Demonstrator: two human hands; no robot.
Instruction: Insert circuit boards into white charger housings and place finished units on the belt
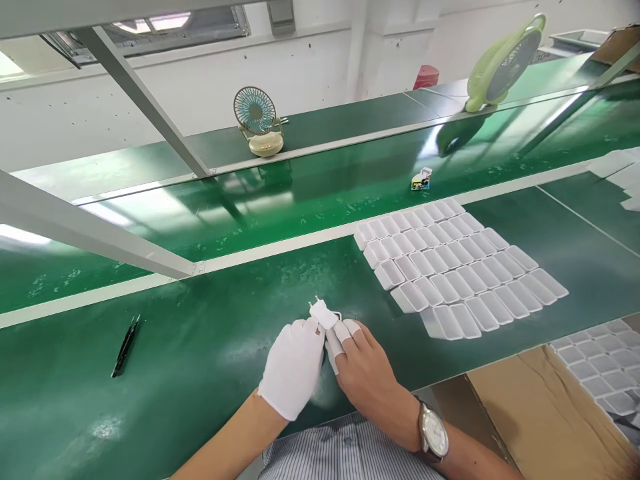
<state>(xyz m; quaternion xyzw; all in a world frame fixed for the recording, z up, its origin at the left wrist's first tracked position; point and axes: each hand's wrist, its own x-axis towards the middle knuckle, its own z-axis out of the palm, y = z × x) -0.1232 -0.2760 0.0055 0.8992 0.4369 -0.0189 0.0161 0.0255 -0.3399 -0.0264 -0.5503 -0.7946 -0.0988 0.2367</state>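
Between my two hands, just above the green bench top, is a small white plug adapter with two metal pins pointing away from me. My left hand, in a white glove, is closed on the adapter's left side. White finger cots cover fingertips of my right hand, which grips the adapter from the right. A short white loop sticks out on the adapter's right side; the fingers hide its lower part. Right of my hands, rows of white open plastic cases lie on the bench.
Black tweezers lie to the left. Beyond a pale rail runs a green conveyor belt carrying a small circuit assembly. Two fans stand behind it. Metal posts rise at left. A cardboard box sits lower right.
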